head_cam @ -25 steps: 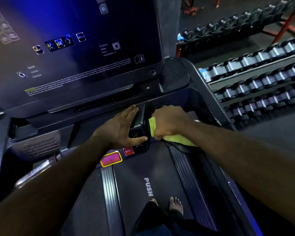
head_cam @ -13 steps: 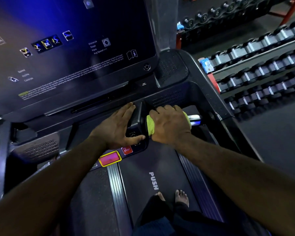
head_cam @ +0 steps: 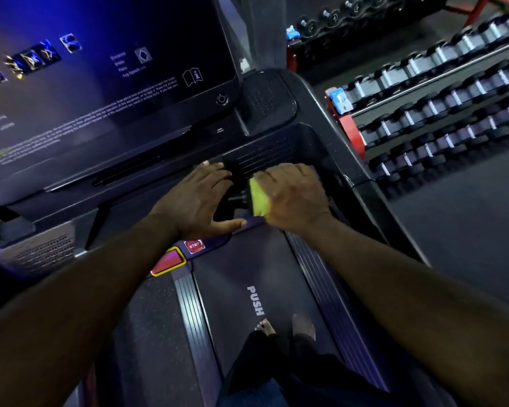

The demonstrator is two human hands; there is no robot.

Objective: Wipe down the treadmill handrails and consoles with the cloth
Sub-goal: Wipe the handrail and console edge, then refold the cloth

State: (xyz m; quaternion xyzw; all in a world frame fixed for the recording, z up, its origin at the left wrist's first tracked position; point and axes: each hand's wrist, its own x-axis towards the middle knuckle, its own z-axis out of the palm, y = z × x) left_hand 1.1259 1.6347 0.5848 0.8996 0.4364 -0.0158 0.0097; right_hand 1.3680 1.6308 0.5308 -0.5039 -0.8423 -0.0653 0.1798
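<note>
A second ago a loose tail of the cloth (head_cam: 258, 198) trailed out from under our right hand (head_cam: 294, 198) toward the wrist. Now that tail is gathered in and only a yellow-green strip shows at the hand's inner edge. The fingers are curled over the wad, holding it against the right side of the black middle grip (head_cam: 235, 179), below the console screen (head_cam: 106, 83). Our left hand (head_cam: 200, 201) has barely moved: it lies flat and open on the other side of the grip, fingers straight and thumb stretched along the front bar (head_cam: 254, 221), just above the stop button (head_cam: 194, 245).

We read this as a tighter, firmer hold for rubbing one spot, with the left hand bracing. A bunched cloth presses harder but covers less, so we judge the wiping here to be mid-stroke, not finished. The screen and the side rail (head_cam: 362, 183) probably still await their turn. The dumbbell racks (head_cam: 423, 98) stand well apart, to the right.
</note>
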